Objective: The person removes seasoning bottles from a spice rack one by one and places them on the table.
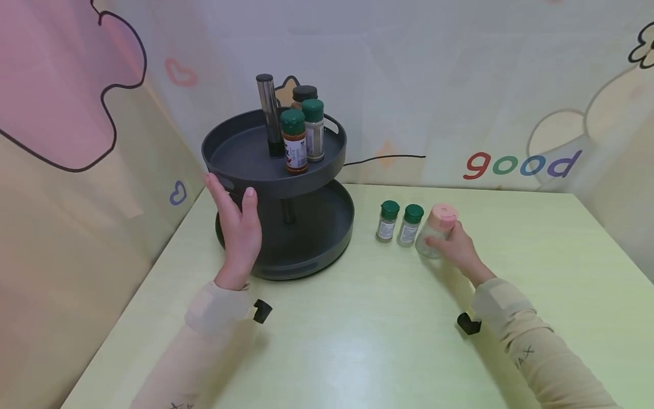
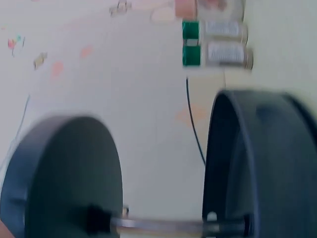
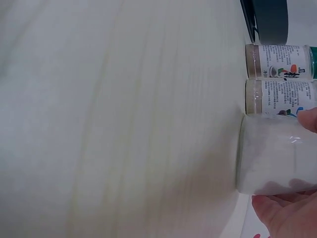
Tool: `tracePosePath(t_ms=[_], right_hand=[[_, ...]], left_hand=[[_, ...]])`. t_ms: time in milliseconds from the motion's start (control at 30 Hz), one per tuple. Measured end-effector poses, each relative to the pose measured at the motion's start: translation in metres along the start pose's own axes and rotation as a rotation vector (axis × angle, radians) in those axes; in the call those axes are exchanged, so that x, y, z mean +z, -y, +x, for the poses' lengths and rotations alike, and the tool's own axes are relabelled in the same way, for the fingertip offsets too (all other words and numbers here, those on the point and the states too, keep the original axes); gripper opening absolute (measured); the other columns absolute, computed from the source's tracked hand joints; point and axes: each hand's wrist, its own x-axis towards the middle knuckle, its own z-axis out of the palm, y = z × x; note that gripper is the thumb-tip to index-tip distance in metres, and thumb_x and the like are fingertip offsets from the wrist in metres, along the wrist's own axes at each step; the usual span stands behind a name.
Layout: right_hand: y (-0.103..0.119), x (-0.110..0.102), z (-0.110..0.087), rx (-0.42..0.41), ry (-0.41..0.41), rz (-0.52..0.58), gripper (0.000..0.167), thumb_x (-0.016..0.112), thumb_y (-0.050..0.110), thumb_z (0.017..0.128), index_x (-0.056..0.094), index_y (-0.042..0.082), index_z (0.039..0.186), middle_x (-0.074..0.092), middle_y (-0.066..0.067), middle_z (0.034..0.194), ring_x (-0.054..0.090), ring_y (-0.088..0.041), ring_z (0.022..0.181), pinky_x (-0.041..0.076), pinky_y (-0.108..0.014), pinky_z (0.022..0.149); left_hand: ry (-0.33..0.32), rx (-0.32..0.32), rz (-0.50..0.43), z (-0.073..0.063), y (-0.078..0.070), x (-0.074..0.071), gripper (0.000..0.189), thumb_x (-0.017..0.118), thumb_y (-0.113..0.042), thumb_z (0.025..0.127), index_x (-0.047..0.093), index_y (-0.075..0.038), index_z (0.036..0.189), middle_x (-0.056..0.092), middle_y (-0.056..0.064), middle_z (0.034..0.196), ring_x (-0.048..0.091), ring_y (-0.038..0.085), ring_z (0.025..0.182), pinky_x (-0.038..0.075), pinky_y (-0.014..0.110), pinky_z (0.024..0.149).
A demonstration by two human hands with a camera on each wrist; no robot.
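My left hand (image 1: 240, 233) is at the left side of a dark grey two-tier rack (image 1: 286, 270), fingers extended along the upper tray's (image 1: 214, 170) outer wall. On that tray stand a green-capped spice bottle with reddish contents (image 1: 294, 150), a paler green-capped bottle (image 1: 315, 136) and a black-capped one (image 1: 305, 94) partly hidden behind. Over on the right, my right hand (image 1: 460, 250) grips a clear jar with a pink lid (image 1: 442, 216); the right wrist view shows whitish contents in the jar (image 3: 272, 153), with thumb and fingers around it.
Two green-capped spice bottles, one (image 1: 387, 221) left of the other (image 1: 410, 225), stand between the rack and the jar. A metal post (image 1: 267, 108) rises from the upper tray. Behind the pale table (image 1: 347, 341) hangs a printed cloth (image 1: 409, 85).
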Motion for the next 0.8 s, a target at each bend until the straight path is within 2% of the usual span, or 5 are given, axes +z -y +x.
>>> tracePosePath(t_ms=[133,300,633,800], right_hand=[[0.0,0.001,0.0,0.0,0.0,0.001,0.073,0.057,0.028,0.084,0.015,-0.004,0.134,0.031,-0.026,0.135,0.032,-0.04,0.123,0.027,-0.052,0.101],[-0.001,0.001,0.0,-0.003,-0.001,0.001,0.072,0.057,0.028,0.084,0.016,-0.004,0.134,0.031,-0.026,0.135,0.032,-0.04,0.123,0.028,-0.052,0.101],[-0.001,0.0,-0.001,-0.012,-0.002,-0.015,0.072,0.057,0.028,0.083,0.017,-0.005,0.133,0.032,-0.027,0.134,0.033,-0.041,0.122,0.028,-0.053,0.1],[0.001,0.0,-0.003,-0.009,-0.001,-0.014,0.072,0.057,0.027,0.083,0.016,-0.005,0.133,0.031,-0.027,0.134,0.032,-0.041,0.122,0.028,-0.052,0.1]], left_hand=[[0.029,0.006,0.014,-0.013,-0.005,0.009,0.074,0.039,-0.038,0.091,-0.009,-0.013,0.142,-0.017,-0.003,0.148,-0.014,0.006,0.135,-0.004,0.036,0.111],[0.048,-0.01,0.03,-0.015,-0.007,0.014,0.074,0.038,-0.041,0.09,-0.007,-0.015,0.143,-0.018,-0.002,0.148,-0.013,0.009,0.135,-0.003,0.04,0.111],[-0.001,-0.006,0.05,-0.002,-0.003,0.012,0.074,0.037,-0.041,0.091,-0.007,-0.012,0.142,-0.015,0.004,0.149,-0.013,0.011,0.136,-0.002,0.036,0.111],[-0.014,-0.05,0.038,0.006,-0.003,0.008,0.074,0.037,-0.041,0.091,-0.008,-0.012,0.142,-0.015,0.002,0.149,-0.012,0.01,0.136,-0.002,0.035,0.112]])
